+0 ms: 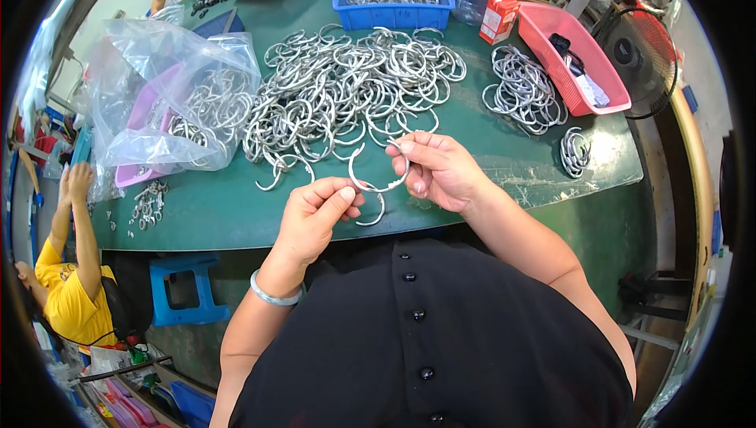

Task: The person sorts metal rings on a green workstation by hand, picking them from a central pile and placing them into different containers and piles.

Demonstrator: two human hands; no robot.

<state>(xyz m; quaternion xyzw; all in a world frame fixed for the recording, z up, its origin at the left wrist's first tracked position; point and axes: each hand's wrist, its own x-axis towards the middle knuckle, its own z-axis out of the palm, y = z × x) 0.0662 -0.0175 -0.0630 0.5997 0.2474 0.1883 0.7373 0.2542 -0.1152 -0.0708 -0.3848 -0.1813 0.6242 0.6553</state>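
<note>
Near the table's front edge I hold an open, C-shaped silver metal ring (pixel 385 189) between my hands, its gap toward the far side. My right hand (pixel 442 170) pinches its right side between thumb and fingers. At the ring's lower left, my left hand (pixel 313 214) has its thumb and fingertips pressed together on it. Another curved ring (pixel 381 215) shows just below, beside my left fingertips. Beyond my hands lies a large heap of similar silver rings (pixel 346 85).
A clear plastic bag (pixel 118 74) of rings lies over a purple basket at left. Small metal parts (pixel 150 203) lie near it. Behind the heap stands a blue bin (pixel 394 15). At right are smaller ring piles (pixel 526 89), a pink basket (pixel 571 74) and a fan (pixel 638 62).
</note>
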